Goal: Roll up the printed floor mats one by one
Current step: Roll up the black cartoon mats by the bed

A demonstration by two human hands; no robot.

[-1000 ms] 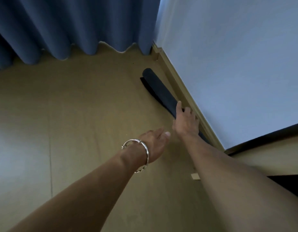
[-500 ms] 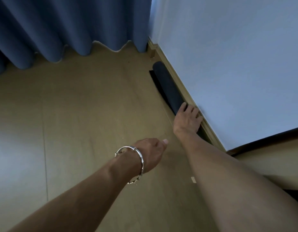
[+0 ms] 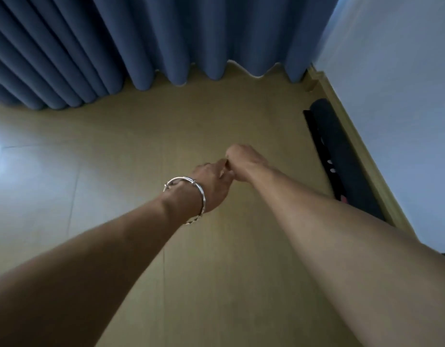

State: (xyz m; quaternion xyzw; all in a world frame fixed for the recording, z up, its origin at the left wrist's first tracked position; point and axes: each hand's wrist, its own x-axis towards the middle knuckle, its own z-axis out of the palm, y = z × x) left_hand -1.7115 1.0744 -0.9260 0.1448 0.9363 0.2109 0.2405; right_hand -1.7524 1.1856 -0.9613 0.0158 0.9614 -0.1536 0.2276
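Tan wooden floor (image 3: 116, 171) fills most of the view and lies bare from the left edge across to the middle of the frame, so that is where the open room is. Along the top hangs a pleated blue curtain (image 3: 141, 41), its hem just meeting the floor. On the right a pale wall (image 3: 404, 83) runs down the frame with a wooden baseboard (image 3: 361, 156) at its foot.

The rolled mat (image 3: 341, 146), dark and long, lies at the right of the frame, tight along the baseboard. Its loose outer edge lies flat on the floor on the side towards the middle (a few white and red specks of print show there).

Both arms reach forward to the centre of the frame, well apart from the mat. The left hand (image 3: 212, 182), with a silver bracelet (image 3: 191, 186) at the wrist, touches the right hand (image 3: 245, 160). The right hand's fingers are curled under, knuckles up, and nothing shows in them. The left hand's fingers are hidden behind its own back and the right hand, so I cannot tell how they lie.

Half a second ago the right hand lay on the mat by the baseboard and the left hovered apart from it; now the right is off the mat and the two hands meet. The mat has shifted from mid-frame to the right edge of the view.
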